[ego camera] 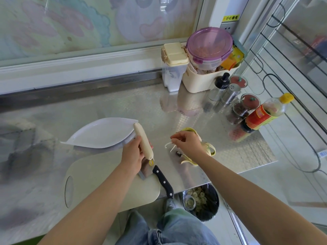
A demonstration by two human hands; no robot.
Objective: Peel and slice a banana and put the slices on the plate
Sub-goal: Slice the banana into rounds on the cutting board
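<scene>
Banana (pixel 143 142), peeled bare and whole, held in left hand (pixel 131 154).

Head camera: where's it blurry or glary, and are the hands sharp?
Head view: the left hand gripping the peeled banana and the right hand pinching a banana string are sharp; the steel counter smears at the picture's left and glares mid-frame; the window ledge bows from the wide lens.

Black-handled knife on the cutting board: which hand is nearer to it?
Left. The left hand, gripping the peeled white banana, is right above the blade of the knife; the right hand is off to its right, pinching pale strings by the yellow peel.
</scene>
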